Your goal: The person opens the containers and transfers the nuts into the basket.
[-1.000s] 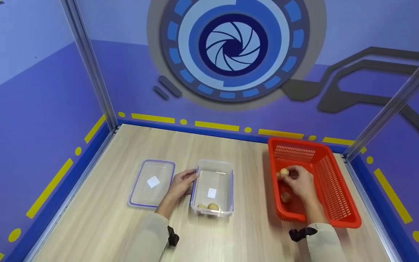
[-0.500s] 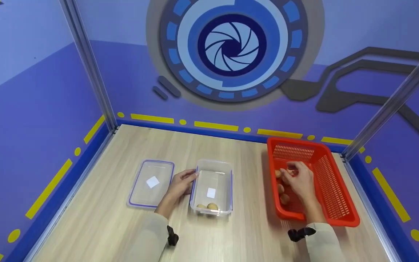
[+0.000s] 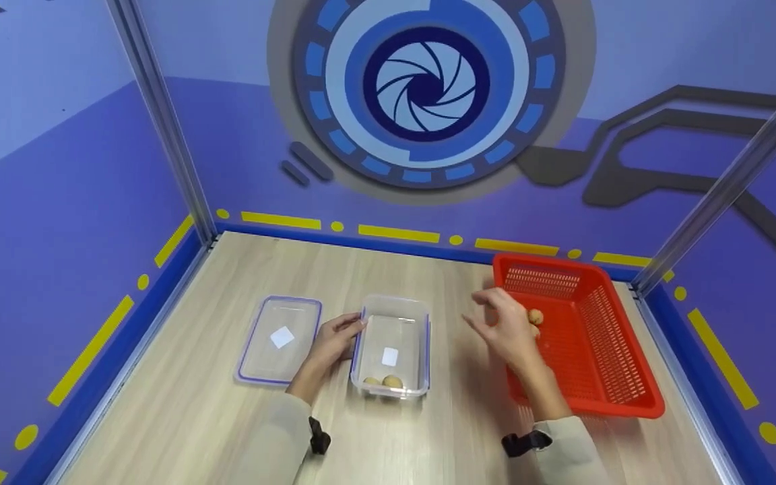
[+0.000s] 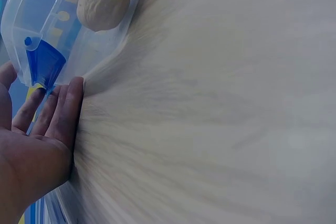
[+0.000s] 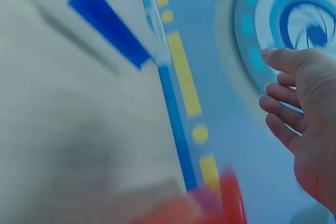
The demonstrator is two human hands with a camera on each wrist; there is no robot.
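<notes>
In the head view my left hand [image 3: 334, 340] touches the left side of a clear plastic food container [image 3: 391, 337] with a blue-trimmed rim. The left wrist view shows its fairly straight fingers against the outer wall, beside a hanging blue latch [image 4: 46, 62]. Two walnuts [image 3: 392, 382] lie at the container's near end. My right hand [image 3: 509, 330] is over the left rim of a red plastic basket [image 3: 620, 337], thumb and fingers apart and loosely bent. Nothing shows between them in either view. Walnuts [image 3: 535, 316] lie in the basket, partly hidden by that hand.
The container's flat lid [image 3: 280, 340], with blue edging and a white label, lies on the wooden table [image 3: 455, 417] left of my left hand. Printed panels [image 3: 374, 195] wall in the table at the back and sides, with metal posts [image 3: 172, 135] at the corners.
My right hand has come left out of the basket's middle to its left rim; its thumb and fingers stand apart, where a walnut was pinched a second ago. The left hand stays.
</notes>
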